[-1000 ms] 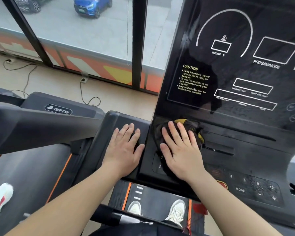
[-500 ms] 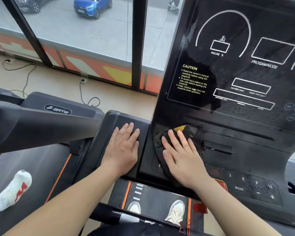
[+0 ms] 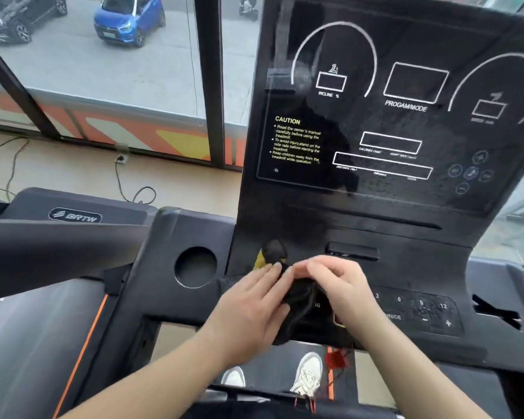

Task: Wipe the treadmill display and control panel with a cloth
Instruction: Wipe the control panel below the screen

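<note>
A black cloth [image 3: 300, 297] with a yellow edge is bunched over the left part of the treadmill's control panel [image 3: 421, 313]. My left hand [image 3: 248, 309] lies against the cloth's left side, fingers extended along it. My right hand [image 3: 336, 282] curls over the cloth's top right, pinching its folds. The dark glossy display [image 3: 390, 122] rises behind, with white outlines, "INCLINE %", "PROGAM/MODE" and a yellow "CAUTION" text. Number and mode buttons show to the right of my hands.
A round cup holder [image 3: 195, 266] sits in the left console wing. Another treadmill marked BRTW [image 3: 76, 216] stands to the left. A window with a black post [image 3: 208, 80] and floor cables [image 3: 133, 189] lie beyond. My white shoes [image 3: 307, 376] stand on the belt below.
My left hand left the console wing, uncovering the cup holder, and joined the cloth. My right hand lifted from flat pressing into a pinch. The view shifted left, showing more display.
</note>
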A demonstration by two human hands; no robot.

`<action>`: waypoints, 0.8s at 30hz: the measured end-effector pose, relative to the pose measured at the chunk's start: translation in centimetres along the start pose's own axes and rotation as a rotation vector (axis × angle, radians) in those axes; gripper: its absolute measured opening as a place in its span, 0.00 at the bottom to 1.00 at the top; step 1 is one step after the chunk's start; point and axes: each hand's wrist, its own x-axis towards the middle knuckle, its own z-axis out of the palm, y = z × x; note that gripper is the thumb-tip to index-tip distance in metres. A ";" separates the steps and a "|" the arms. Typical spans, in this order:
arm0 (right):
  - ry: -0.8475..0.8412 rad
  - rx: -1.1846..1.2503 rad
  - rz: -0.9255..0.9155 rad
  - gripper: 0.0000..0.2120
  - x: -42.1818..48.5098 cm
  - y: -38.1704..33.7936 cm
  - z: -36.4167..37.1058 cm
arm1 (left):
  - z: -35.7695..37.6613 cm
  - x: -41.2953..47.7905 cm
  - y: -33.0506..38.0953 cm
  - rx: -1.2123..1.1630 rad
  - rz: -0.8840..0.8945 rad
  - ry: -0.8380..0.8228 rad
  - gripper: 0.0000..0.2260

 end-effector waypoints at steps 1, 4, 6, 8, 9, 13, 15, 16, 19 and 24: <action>0.112 -0.068 -0.004 0.09 -0.1 0.2 -0.6 | 0.8 0.3 1.3 0.076 -0.034 -0.076 0.26; 0.277 -0.225 -0.011 0.08 -0.4 1.5 -1.7 | 2.1 2.0 2.9 0.191 -0.145 -0.169 0.32; 0.318 -0.225 -0.017 0.08 -0.6 1.9 -2.7 | 1.5 4.2 1.4 0.209 -0.208 -0.136 0.31; 0.329 -0.184 -0.017 0.09 -0.9 1.6 -3.7 | 0.2 6.1 -1.2 0.250 -0.228 -0.106 0.30; 0.335 -0.182 -0.024 0.10 -1.0 1.3 -4.3 | -0.1 6.6 -2.4 0.254 -0.198 -0.100 0.30; 0.361 -0.129 0.001 0.09 -1.1 0.6 -6.4 | -0.5 6.8 -5.0 0.299 0.151 -0.136 0.29; 0.369 -0.116 0.014 0.09 -1.4 0.7 -7.4 | -1.4 7.8 -5.2 0.355 0.334 -0.130 0.26; 0.367 -0.108 0.021 0.09 -1.6 0.7 -7.8 | -1.9 8.6 -5.3 0.373 0.397 -0.116 0.24; 0.375 -0.092 0.035 0.09 -2.3 1.1 -8.8 | -2.9 11.6 -4.9 0.393 0.543 -0.066 0.21; 0.447 -0.089 0.072 0.09 -2.8 2.0 -10.5 | -0.4 18.1 -0.3 0.429 0.804 -0.031 0.15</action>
